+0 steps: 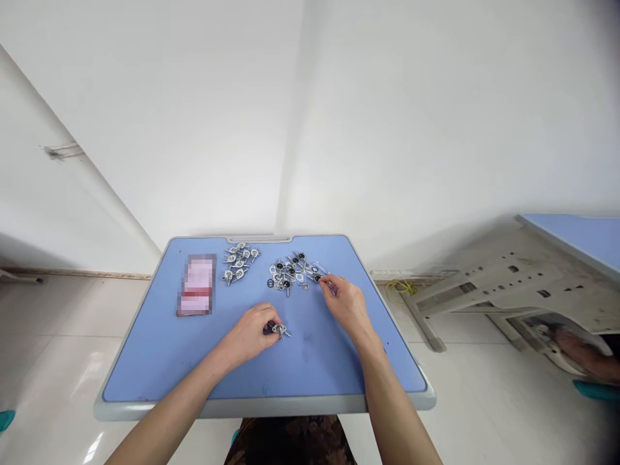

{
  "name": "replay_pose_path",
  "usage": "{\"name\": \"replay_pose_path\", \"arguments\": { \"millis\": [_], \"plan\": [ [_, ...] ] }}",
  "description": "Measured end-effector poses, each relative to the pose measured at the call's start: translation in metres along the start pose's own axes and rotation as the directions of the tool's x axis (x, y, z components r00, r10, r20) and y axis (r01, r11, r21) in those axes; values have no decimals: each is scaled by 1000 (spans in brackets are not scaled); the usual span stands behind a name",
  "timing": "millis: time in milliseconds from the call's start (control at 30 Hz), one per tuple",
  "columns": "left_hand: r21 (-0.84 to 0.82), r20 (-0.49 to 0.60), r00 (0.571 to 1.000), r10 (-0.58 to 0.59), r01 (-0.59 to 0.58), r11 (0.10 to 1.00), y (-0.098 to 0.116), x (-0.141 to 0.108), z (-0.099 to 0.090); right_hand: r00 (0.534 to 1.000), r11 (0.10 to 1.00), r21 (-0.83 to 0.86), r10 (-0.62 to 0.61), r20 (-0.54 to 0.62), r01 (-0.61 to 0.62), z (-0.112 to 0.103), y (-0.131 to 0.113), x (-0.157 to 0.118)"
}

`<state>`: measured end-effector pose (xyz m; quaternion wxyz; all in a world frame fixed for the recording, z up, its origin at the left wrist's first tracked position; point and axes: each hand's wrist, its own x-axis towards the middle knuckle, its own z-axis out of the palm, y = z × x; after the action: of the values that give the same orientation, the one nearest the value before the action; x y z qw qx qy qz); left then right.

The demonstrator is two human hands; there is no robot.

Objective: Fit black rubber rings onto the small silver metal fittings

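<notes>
My left hand (pixel 256 330) is closed around a small metal fitting (pixel 279 330) with an oval flange and a thin stem, just above the blue desktop or resting on it. A dark part of it shows between the fingers. At the right end of a loose pile of metal parts (pixel 290 272), my right hand (pixel 343 302) has thumb and fingertips pinched together. What lies between those fingertips is too small to make out. The pile mixes black round pieces, oval plates, rings and pins. Farther left sits a group of similar flanged fittings (pixel 238 261) with stems.
A pinkish packet or phone-like slab (pixel 197 284), blurred out, lies on the left of the desk (pixel 159 361). A white wall (pixel 227 129) rises behind the desk's far edge. To the right stands another desk (pixel 571 239), with a yellow cord (pixel 401 287) on the floor nearby.
</notes>
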<state>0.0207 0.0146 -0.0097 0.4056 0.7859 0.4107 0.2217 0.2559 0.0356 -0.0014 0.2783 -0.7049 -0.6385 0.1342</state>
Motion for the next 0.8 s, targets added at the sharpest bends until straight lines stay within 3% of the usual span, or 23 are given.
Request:
{"name": "replay_pose_path", "arguments": {
  "millis": [133, 367, 567, 800],
  "plan": [
    [14, -6, 1000, 17, -16, 1000, 0, 0, 1, 998, 996, -63, 58, -24, -60, -1, 6, 3],
    [5, -17, 999, 31, -31, 999, -1, 2, 1, 997, 994, -97, -56, 45, 60, 7, -2, 0],
    [20, -28, 999, 42, -41, 999, -4, 3, 2, 969, 969, -65, -231, 86, 237, 18, -14, -2],
    [14, -30, 999, 40, -40, 999, -3, 4, 2, 959, 936, -229, -234, 157, 266, 31, -27, 6]
  ]
}}
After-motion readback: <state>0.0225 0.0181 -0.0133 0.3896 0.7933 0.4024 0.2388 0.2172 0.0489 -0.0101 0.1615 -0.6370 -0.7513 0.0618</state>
